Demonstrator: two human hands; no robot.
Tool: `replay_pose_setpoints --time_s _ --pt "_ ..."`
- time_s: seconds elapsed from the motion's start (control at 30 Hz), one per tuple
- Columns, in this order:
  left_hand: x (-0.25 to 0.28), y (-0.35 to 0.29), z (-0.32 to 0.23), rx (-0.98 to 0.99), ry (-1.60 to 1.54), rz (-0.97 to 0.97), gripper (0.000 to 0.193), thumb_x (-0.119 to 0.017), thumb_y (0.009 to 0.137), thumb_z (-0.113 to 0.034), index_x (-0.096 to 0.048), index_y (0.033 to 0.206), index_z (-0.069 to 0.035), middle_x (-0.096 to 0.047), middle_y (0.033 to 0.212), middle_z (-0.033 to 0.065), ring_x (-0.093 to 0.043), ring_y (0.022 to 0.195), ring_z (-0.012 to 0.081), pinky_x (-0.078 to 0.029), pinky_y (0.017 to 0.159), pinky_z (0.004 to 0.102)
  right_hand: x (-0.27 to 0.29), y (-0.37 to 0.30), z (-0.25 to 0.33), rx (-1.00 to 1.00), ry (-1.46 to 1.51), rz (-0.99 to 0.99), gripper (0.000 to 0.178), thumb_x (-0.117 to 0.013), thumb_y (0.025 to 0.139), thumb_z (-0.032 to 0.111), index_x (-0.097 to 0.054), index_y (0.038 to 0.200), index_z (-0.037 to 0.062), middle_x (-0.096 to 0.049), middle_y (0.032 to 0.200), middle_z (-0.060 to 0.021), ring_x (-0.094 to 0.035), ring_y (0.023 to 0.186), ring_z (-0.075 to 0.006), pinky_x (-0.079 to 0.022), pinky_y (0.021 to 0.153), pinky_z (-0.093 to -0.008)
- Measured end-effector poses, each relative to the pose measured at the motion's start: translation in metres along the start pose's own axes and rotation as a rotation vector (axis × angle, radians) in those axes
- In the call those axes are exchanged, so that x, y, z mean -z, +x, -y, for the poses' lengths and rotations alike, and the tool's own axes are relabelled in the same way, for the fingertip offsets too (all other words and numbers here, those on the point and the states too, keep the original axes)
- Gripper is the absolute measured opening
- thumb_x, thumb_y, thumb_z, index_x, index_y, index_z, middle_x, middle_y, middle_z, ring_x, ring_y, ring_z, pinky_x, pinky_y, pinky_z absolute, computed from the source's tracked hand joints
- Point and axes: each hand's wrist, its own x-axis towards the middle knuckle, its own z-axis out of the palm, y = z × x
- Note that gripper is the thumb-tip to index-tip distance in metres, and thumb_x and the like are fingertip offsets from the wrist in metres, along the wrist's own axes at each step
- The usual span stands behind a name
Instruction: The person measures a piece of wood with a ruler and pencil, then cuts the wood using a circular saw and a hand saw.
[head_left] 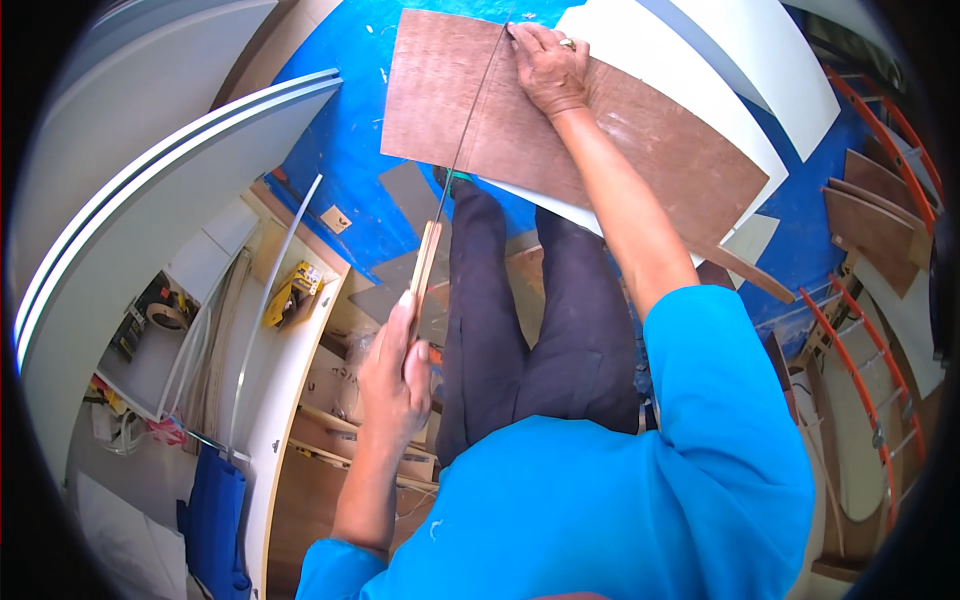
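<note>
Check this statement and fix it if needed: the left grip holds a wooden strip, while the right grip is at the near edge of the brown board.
One thing is wrong: the right grip is at the far edge of the brown board, as the head view shows. The left grip does hold a wooden strip.

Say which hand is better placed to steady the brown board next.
Probably the right hand: it's at the far edge of the brown board, while the left hand grips a wooden strip off the board.
</note>
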Motion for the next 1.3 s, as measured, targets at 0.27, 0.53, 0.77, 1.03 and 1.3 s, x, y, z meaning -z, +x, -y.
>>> replay_pose_setpoints --time_s 0.27,0.53,0.77,1.03,1.3 --pt "-0.055 0.14 -0.013 -0.14 -0.037 -0.141 0.048 -0.057 0.105 -0.01 -0.053 0.153 -0.017 -0.069 0.099 0.0222 -0.072 0.088 0.032 -0.055 0.081 0.0417 0.006 0.001 0.002 0.013 -0.041 0.093 0.036 -0.069 0.095 0.033 -0.068 0.129 0.0227 -0.07 0.129 -0.0011 -0.066 0.118 -0.0219 -0.039 0.101 -0.0479" --pt "-0.051 0.146 -0.032 -0.135 -0.055 -0.085 0.052 -0.055 0.107 -0.013 -0.046 0.158 -0.02 -0.069 0.103 0.0228 -0.07 0.096 0.0376 -0.054 0.087 0.0453 0.12 -0.048 -0.008 -0.57 -0.185 0.677 0.14 -0.094 0.062 0.058 -0.012 0.17 0.0235 0.001 0.174 -0.0259 0.001 0.16 -0.0492 -0.012 0.114 -0.0833" --pt "-0.037 0.117 -0.043 -0.002 0.006 -0.017 0.051 -0.053 0.107 -0.012 -0.046 0.158 -0.016 -0.069 0.121 0.024 -0.07 0.107 0.0372 -0.053 0.092 0.0431 0.118 -0.038 -0.006 -0.661 -0.258 1.02 0.175 -0.102 0.043 0.057 0.019 0.166 0.0255 0.037 0.166 -0.0225 0.033 0.152 -0.0502 -0.001 0.107 -0.09" --pt "-0.008 0.03 -0.034 0.018 0.076 -0.003 0.052 -0.053 0.103 -0.002 -0.048 0.155 -0.007 -0.064 0.141 0.0251 -0.07 0.116 0.034 -0.053 0.096 0.0378 0.116 -0.042 -0.011 -0.655 -0.246 1.017 0.176 -0.102 0.043 0.056 0.019 0.166 0.0247 0.037 0.166 -0.0242 0.035 0.15 -0.0517 0.001 0.107 -0.0895" --pt "-0.065 0.209 -0.032 -0.094 0.092 -0.118 0.049 -0.053 0.106 -0.02 -0.05 0.154 -0.021 -0.071 0.108 0.0301 -0.072 0.101 0.0444 -0.056 0.084 0.0469 0.116 -0.024 0.01 -0.628 -0.246 1.043 0.176 -0.102 0.043 0.056 0.018 0.167 0.0234 0.036 0.166 -0.0261 0.033 0.151 -0.0523 0.0 0.107 -0.0897"
